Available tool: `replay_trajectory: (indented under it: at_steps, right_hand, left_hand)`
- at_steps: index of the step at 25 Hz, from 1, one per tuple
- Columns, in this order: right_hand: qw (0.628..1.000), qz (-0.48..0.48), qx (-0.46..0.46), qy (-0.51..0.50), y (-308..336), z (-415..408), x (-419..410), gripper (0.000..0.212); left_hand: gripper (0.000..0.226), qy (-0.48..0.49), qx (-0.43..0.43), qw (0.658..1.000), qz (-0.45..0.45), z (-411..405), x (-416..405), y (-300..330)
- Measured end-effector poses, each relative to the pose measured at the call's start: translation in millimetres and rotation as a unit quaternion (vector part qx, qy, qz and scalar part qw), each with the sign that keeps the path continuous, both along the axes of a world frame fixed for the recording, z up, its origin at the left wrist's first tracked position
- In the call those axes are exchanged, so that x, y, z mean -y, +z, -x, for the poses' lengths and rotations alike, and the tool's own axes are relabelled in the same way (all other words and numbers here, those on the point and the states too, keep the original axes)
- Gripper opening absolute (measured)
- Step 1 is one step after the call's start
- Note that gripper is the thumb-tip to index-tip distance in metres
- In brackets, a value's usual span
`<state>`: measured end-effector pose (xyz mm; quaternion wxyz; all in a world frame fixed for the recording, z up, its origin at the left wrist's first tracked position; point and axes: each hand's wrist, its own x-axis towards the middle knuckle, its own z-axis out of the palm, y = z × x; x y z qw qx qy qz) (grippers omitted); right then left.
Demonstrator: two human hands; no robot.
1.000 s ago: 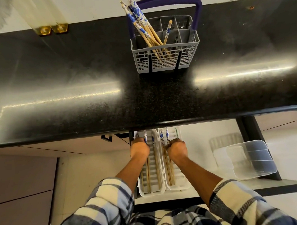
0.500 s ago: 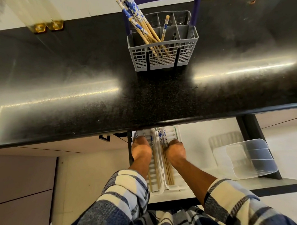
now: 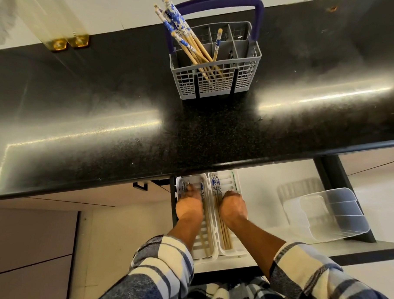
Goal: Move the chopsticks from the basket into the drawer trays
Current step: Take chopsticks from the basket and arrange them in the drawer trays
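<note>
A grey basket [image 3: 215, 80] with a purple handle stands on the black counter and holds several blue-patterned wooden chopsticks [image 3: 186, 41]. Below the counter edge, two white slotted trays lie side by side in the open drawer. My left hand [image 3: 189, 206] is in the left tray [image 3: 207, 254], its fingers reaching forward onto the heads of the chopsticks there [image 3: 204, 237]. My right hand [image 3: 232, 206] sits in the right tray [image 3: 237, 251] with its fingers curled under, just right of the chopsticks lying there [image 3: 217, 189].
The black counter [image 3: 101, 142] overhangs the far end of the drawer. A clear plastic divided tray [image 3: 329, 213] lies tilted in the right part of the drawer. Two gold-footed legs [image 3: 69, 42] stand at the back left of the counter.
My left hand's fingers have stretched toward the far end of the left tray. My right hand has hardly moved. The view has shifted slightly.
</note>
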<state>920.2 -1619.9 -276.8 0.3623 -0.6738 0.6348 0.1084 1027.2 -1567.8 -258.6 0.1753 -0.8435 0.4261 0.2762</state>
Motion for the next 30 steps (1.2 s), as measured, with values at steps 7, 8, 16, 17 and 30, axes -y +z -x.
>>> replay_trajectory:
  at_steps: [7, 8, 16, 17, 30]
  right_hand:
    - [1.000, 0.014, 0.007, 0.015, 3.4, 7.4, -10.5, 0.020]
    - [1.000, 0.016, 0.006, 0.024, 1.3, 8.5, -12.3, 0.020]
    - [0.999, 0.010, -0.002, 0.031, -0.1, 12.2, -17.6, 0.018]
    - [1.000, 0.009, -0.002, 0.029, -0.5, 12.0, -17.7, 0.018]
    - [0.999, 0.003, 0.006, 0.034, -4.8, 15.6, -16.9, 0.016]
  left_hand:
    - [0.032, -0.009, -0.012, 1.000, -0.003, 10.1, -15.1, 5.8]
    - [0.029, -0.016, -0.011, 1.000, 0.001, 10.2, -15.4, 6.0]
    - [0.029, -0.062, -0.006, 0.998, -0.008, 16.0, -26.7, -8.3]
    - [0.030, -0.071, -0.003, 0.997, -0.013, 17.0, -27.7, -8.7]
    - [0.029, -0.114, 0.011, 0.993, -0.002, 8.4, -29.0, -8.1]
